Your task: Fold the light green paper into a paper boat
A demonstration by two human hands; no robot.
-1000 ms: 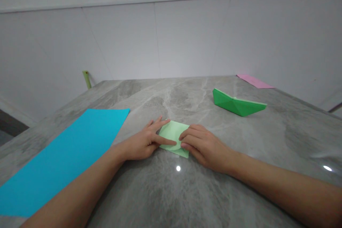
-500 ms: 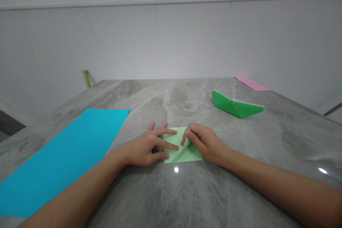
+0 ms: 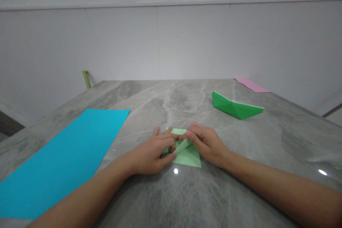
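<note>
A piece of light green paper (image 3: 188,156) lies partly folded on the grey marble-patterned table, with a flap raised across its middle. My right hand (image 3: 207,144) pinches that flap between thumb and fingers at the paper's right side. On the left side, my left hand (image 3: 153,151) grips the paper, its thumb on the fold and its index finger curled in. One of its longer fingers reaches across to my right fingertips. Part of the paper is hidden under both hands.
A large blue sheet (image 3: 77,149) lies to the left, partly beneath my left forearm. Behind my right hand stands a green folded paper boat (image 3: 237,108). A pink sheet (image 3: 252,84) rests at the back right against the white wall (image 3: 187,42).
My left hand has moved slightly right, its spread fingers curling in towards the fold. The paper has turned a little, and the raised flap shows more clearly. My right hand keeps its pinch.
</note>
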